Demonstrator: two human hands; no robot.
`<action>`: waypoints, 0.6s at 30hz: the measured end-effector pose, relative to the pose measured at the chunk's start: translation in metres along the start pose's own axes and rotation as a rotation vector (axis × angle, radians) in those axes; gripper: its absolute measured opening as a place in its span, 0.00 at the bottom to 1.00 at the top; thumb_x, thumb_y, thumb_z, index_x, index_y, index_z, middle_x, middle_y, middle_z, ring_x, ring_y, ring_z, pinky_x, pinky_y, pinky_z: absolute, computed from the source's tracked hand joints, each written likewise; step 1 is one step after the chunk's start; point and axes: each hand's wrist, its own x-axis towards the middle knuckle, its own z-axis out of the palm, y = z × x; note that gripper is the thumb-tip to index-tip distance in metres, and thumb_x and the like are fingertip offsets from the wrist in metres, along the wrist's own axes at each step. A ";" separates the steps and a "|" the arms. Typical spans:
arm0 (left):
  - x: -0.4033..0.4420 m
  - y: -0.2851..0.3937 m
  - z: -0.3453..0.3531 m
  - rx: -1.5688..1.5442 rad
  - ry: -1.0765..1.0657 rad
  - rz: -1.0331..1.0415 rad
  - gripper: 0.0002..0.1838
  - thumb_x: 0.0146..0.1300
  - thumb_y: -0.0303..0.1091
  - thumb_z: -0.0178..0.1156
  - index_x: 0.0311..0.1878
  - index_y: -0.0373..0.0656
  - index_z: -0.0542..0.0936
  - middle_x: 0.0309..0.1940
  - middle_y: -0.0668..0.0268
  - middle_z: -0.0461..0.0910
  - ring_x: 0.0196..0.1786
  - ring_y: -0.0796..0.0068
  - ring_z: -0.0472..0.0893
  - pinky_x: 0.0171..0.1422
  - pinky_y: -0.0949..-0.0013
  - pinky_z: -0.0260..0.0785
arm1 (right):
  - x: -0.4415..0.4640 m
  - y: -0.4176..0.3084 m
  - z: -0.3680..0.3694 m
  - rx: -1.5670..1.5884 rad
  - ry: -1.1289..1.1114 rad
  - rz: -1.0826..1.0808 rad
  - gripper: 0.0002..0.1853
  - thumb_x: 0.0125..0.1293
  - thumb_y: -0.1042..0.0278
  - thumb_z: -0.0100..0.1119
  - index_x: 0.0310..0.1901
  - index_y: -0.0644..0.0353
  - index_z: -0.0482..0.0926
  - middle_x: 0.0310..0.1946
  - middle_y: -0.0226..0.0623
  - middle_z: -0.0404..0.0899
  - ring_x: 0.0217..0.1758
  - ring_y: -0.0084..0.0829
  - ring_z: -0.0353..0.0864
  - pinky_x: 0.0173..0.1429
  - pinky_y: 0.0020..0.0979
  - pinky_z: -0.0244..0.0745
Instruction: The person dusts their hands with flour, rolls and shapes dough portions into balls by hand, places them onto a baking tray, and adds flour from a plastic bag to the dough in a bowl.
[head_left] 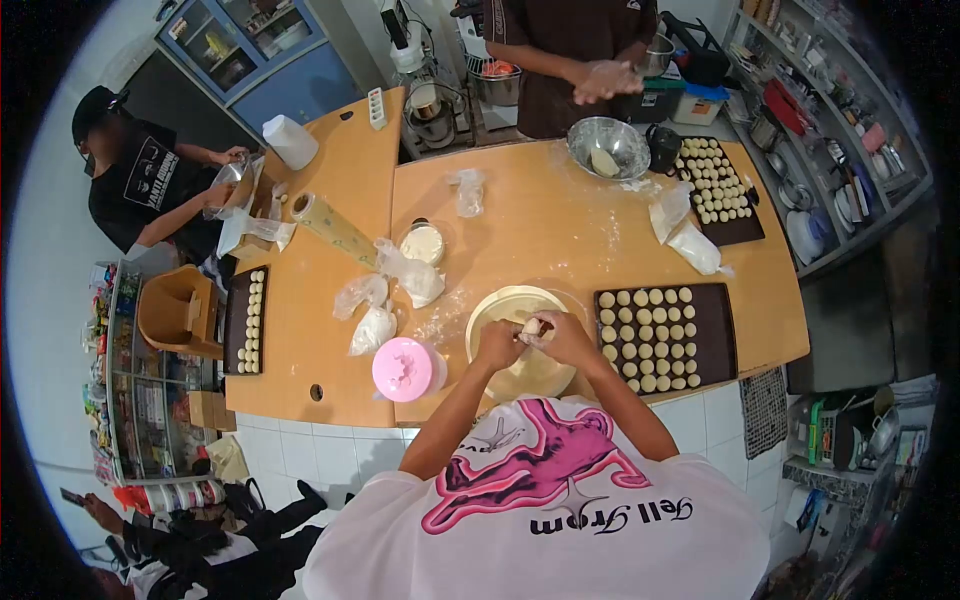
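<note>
My left hand (499, 345) and my right hand (565, 340) meet over a wide cream-coloured bowl (528, 380). Between their fingers is a small piece of dough (533, 327), partly hidden by the fingertips. The fingers of both hands are curled in on it. Just right of the bowl lies a dark baking tray (718, 345) with rows of small round dough balls (645, 337). To the left of the bowl stands a tub with a pink lid (404, 368).
Bags of white powder (374, 330), a plastic roll (334, 230) and a small bowl of white powder (423, 243) are on the table (540, 225). Across it, a person (570, 70) stands by a metal bowl (590, 135). Another person (150, 180) works at left.
</note>
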 end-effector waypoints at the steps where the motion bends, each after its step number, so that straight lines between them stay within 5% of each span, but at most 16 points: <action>1: -0.001 0.000 0.002 0.019 0.005 0.002 0.09 0.44 0.38 0.63 0.27 0.44 0.82 0.24 0.51 0.78 0.29 0.49 0.79 0.36 0.55 0.71 | -0.001 0.003 0.001 -0.013 -0.019 0.022 0.20 0.49 0.66 0.67 0.44 0.64 0.79 0.33 0.43 0.81 0.36 0.34 0.82 0.41 0.33 0.75; 10: -0.016 0.018 -0.001 -0.154 0.086 -0.087 0.18 0.44 0.39 0.70 0.37 0.40 0.81 0.31 0.56 0.83 0.36 0.58 0.83 0.40 0.63 0.73 | -0.004 -0.002 -0.004 0.053 -0.024 0.159 0.15 0.48 0.67 0.66 0.39 0.63 0.80 0.28 0.44 0.81 0.33 0.37 0.81 0.41 0.34 0.75; 13: -0.017 0.021 -0.003 -0.020 0.026 -0.007 0.17 0.44 0.40 0.71 0.35 0.40 0.81 0.30 0.57 0.83 0.35 0.59 0.83 0.40 0.63 0.73 | -0.003 0.007 -0.003 0.036 -0.107 -0.025 0.14 0.47 0.71 0.67 0.37 0.63 0.80 0.27 0.41 0.80 0.31 0.35 0.80 0.40 0.33 0.74; 18: -0.017 0.016 0.002 0.004 0.019 0.004 0.17 0.46 0.42 0.70 0.38 0.43 0.83 0.30 0.58 0.84 0.34 0.59 0.83 0.41 0.62 0.73 | -0.004 0.007 -0.009 -0.067 -0.134 -0.015 0.13 0.46 0.69 0.67 0.36 0.62 0.82 0.29 0.47 0.81 0.34 0.41 0.81 0.41 0.34 0.74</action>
